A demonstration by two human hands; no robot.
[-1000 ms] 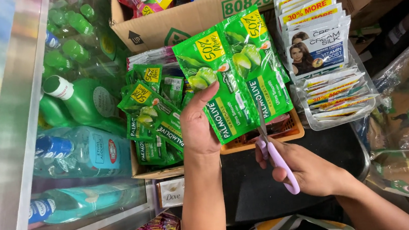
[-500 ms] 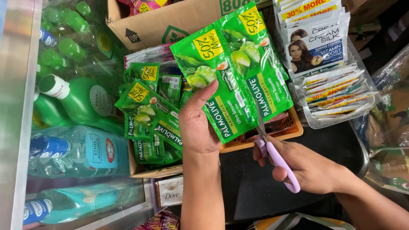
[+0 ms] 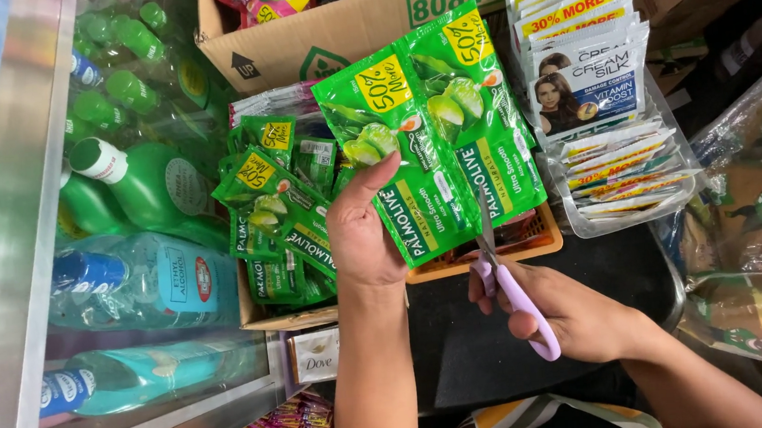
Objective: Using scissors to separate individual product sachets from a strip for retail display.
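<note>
My left hand [image 3: 362, 234] pinches a joined pair of green sachets [image 3: 429, 135], thumb across the front, held up over an orange tray [image 3: 541, 236]. My right hand [image 3: 563, 313] is closed through the handles of lilac scissors [image 3: 511, 290], blades at the pair's bottom edge between the two packets. More green sachets [image 3: 274, 215] fill the box to the left; white sachets [image 3: 592, 82] sit right; a cardboard box [image 3: 353, 21] stands behind.

Scissor blades [image 3: 487, 236] hidden behind green sachets [image 3: 429, 135]
</note>
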